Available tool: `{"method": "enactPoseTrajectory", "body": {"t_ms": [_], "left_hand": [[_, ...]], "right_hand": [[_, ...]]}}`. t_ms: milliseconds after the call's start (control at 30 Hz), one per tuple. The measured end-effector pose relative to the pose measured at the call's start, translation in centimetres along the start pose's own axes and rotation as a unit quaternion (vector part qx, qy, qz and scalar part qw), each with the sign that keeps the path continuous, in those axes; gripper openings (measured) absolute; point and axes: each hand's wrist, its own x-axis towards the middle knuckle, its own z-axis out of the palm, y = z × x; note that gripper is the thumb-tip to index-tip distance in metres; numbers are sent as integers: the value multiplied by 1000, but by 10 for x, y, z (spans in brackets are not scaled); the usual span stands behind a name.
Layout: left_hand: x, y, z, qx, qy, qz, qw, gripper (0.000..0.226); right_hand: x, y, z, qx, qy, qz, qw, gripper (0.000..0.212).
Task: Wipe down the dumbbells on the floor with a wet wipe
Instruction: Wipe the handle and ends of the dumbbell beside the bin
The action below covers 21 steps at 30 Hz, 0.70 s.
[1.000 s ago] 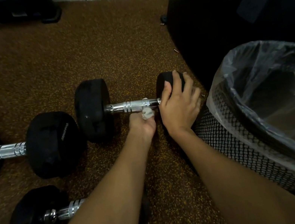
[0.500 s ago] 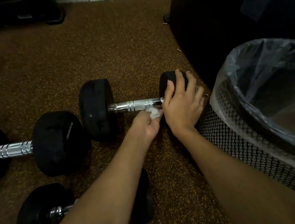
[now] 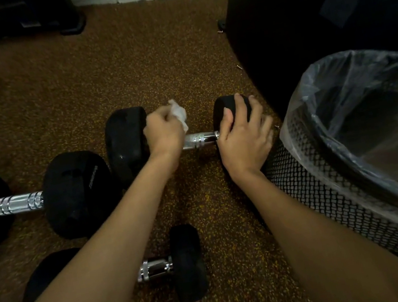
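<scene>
The wet wipe (image 3: 178, 114) is bunched in the left hand (image 3: 164, 135), whose fingers are clenched round it. Only a white tuft shows past the knuckles. It sits above the chrome handle (image 3: 200, 140) of the dumbbell (image 3: 125, 147) on the floor (image 3: 73, 79), close to the inner face of the left head. I cannot tell whether the wipe touches metal at all. So small a wad probably skips the grooves in the handle, and it could slip from the fingers on a hard stroke.

The right hand (image 3: 242, 138) holds the right head (image 3: 218, 111), fingers curved over the top and thumb on the inner face. That hold seems to be all that keeps the round heads from rolling. If it eases mid-stroke, the dumbbell may roll into the mesh waste bin (image 3: 320, 196) just beyond the right fingers and tip it.

Left of the left fingers, a second dumbbell (image 3: 77, 193) lies close beside the wiped one. A sideways shove could knock the heads together and nip the knuckles. A third dumbbell (image 3: 188, 262) lies under the forearms, unwiped as far as I can judge.
</scene>
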Motion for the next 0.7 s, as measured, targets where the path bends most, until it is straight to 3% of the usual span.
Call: {"method": "enactPoseTrajectory", "body": {"t_ms": [67, 133, 200, 333, 433, 600, 700], "left_hand": [[6, -6, 4, 187, -39, 138, 972, 29], [14, -14, 12, 340, -125, 151, 920, 31], [17, -20, 22, 443, -159, 173, 865, 32], [22, -34, 26, 359, -249, 254, 863, 26], [28, -40, 10, 333, -303, 280, 848, 34], [34, -34, 9, 358, -229, 226, 877, 30], [26, -27, 24, 428, -213, 230, 848, 35]], "right_hand": [[0, 0, -1, -10, 1, 0, 1000, 38], [0, 0, 0, -3, 0, 3, 1000, 38], [0, 0, 1, 21, -13, 5, 1000, 39], [1, 1, 3, 41, -30, 6, 999, 41], [1, 3, 6, 43, -38, 0, 998, 44], [4, 3, 9, 52, -59, 5, 997, 46], [3, 3, 8, 49, -56, 9, 997, 45]]}}
